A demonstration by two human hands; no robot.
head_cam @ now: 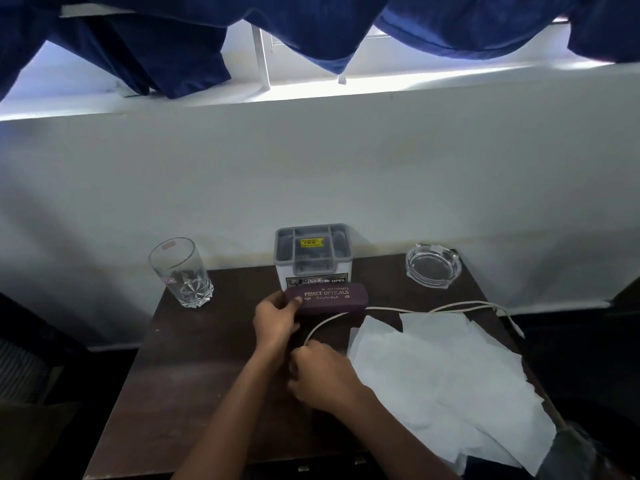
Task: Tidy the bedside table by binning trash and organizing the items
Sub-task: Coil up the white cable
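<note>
We have the case point(327, 298) under our left hand point(277, 320), whose fingers curl round its left end; it lies near the table's point(194, 368) back edge, just in front of the organizer point(313, 254), seemingly touching it. Our right hand point(322, 379) is closed in a pinch on the near end of the cable point(398, 310), which loops up from that hand, runs behind the tissues point(443, 375) and trails off the right edge.

As we judge it, the tidying is barely begun. The tissues, the likeliest trash, lie spread over the table's right half and hang past the front right corner, not yet binned; no bin shows clearly, though something dark sits beyond that corner. The cable is loose, not coiled. The case looks close to a sensible place against the organizer. The glass point(181, 271) stands upright at the back left corner and the ashtray point(433, 265) at the back right, both apparently empty and in order. What remains for us: gather the cable, clear the tissues, and square up the case.
</note>
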